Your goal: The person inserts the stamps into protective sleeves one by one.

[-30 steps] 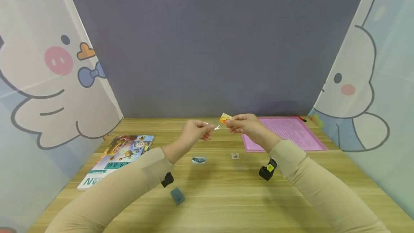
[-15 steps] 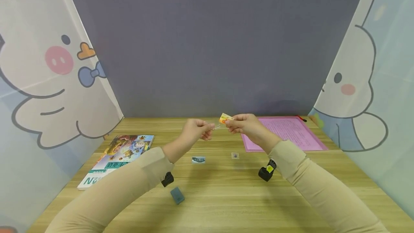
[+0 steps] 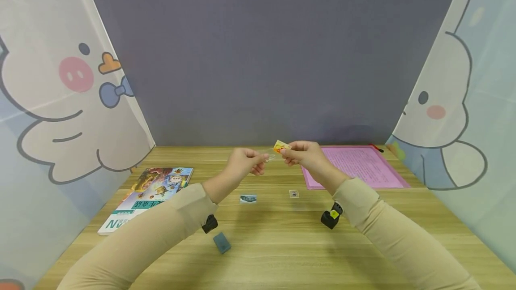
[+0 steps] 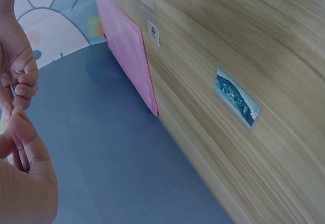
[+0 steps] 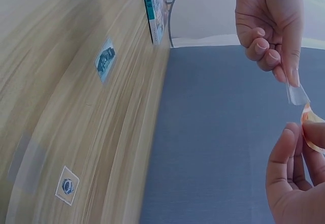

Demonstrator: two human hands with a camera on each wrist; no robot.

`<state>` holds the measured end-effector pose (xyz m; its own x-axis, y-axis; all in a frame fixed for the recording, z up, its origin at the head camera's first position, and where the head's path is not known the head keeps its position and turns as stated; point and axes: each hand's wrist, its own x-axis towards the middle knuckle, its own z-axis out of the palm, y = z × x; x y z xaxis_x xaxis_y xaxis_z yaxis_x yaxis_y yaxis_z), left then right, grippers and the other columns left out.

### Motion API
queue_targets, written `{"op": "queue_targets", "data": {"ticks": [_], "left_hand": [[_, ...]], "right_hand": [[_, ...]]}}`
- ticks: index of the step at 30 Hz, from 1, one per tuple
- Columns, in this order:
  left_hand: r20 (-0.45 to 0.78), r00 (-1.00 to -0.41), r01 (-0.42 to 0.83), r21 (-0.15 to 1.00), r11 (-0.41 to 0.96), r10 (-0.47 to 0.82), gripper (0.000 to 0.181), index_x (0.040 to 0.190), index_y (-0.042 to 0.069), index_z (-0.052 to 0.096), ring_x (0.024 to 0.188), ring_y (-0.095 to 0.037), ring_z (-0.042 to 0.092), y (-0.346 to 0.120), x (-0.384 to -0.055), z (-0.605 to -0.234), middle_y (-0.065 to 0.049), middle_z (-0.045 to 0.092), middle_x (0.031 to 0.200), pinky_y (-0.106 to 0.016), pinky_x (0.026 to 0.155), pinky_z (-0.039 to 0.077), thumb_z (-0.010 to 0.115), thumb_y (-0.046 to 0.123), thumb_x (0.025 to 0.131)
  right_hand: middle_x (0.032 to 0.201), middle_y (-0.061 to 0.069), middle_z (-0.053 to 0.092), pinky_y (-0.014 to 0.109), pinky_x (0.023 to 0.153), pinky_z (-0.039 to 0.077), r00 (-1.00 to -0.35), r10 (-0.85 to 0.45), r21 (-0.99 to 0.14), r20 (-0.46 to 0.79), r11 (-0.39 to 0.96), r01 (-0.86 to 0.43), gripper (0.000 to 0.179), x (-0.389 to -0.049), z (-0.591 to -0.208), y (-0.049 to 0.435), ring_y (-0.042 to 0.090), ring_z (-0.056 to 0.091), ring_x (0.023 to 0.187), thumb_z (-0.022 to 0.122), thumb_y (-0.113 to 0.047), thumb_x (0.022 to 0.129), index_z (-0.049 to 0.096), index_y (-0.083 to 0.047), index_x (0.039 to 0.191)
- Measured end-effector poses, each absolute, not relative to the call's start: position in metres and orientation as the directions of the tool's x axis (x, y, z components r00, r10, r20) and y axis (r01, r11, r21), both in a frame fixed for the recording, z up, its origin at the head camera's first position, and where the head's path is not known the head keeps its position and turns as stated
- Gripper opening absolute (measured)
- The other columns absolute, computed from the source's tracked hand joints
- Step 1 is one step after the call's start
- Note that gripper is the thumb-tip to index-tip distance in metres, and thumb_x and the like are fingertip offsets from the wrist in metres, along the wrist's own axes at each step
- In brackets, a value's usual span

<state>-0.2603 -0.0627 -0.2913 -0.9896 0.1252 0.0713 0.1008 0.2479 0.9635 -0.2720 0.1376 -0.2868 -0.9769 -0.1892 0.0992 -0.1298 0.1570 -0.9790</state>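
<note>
My left hand (image 3: 246,162) pinches a small clear plastic sleeve (image 5: 298,94) between thumb and fingers, in the air over the far part of the table. Facing it, my right hand (image 3: 304,152) pinches a yellow-orange stamp (image 3: 281,146) by its lower edge. In the right wrist view the stamp looks slightly bent, its corner right at the sleeve's edge. Below the hands lie a blue-green stamp (image 4: 237,97) and a smaller pale stamp (image 5: 67,185) with a round dark motif. The left wrist view mostly hides the stamp and sleeve behind fingers.
Another clear sleeve (image 5: 28,163) lies flat by the pale stamp. A colourful book (image 3: 151,191) is at the left, a pink document folder (image 3: 364,167) at the back right. A small blue-grey block (image 3: 222,243) sits nearer the front. A grey panel (image 3: 266,57) stands behind the table.
The clear sleeve has turned in my left fingers and come up to the stamp's corner. My right hand has hardly moved. The things on the table stay put.
</note>
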Motion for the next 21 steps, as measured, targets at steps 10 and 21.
{"op": "queue_targets", "data": {"ticks": [10,21], "left_hand": [[0.065,-0.990,0.091,0.973,0.211,0.128,0.029,0.096,-0.011,0.071,0.052,-0.010,0.063,-0.0633,-0.2595,-0.2908,-0.004,0.065,0.064,-0.024,0.054,0.058,0.070,0.017,0.091],[0.064,-0.992,0.086,0.974,0.211,0.109,0.027,0.094,-0.011,0.071,0.052,-0.010,0.063,-0.0643,-0.2589,-0.2916,-0.014,0.069,0.072,-0.026,0.056,0.059,0.071,0.016,0.089]], "right_hand": [[0.075,-0.002,0.068,0.026,0.073,0.057,-0.975,-0.191,-0.974,0.111,0.172,-0.144,0.019,-0.2686,-0.2870,0.1360,0.012,0.064,0.072,0.071,-0.016,0.090,0.067,0.001,0.097],[0.074,-0.004,0.066,0.039,0.085,0.056,-0.974,-0.218,-0.976,0.068,0.188,-0.110,0.018,-0.2688,-0.2901,0.1358,0.013,0.063,0.074,0.069,-0.017,0.091,0.066,0.000,0.097]]}}
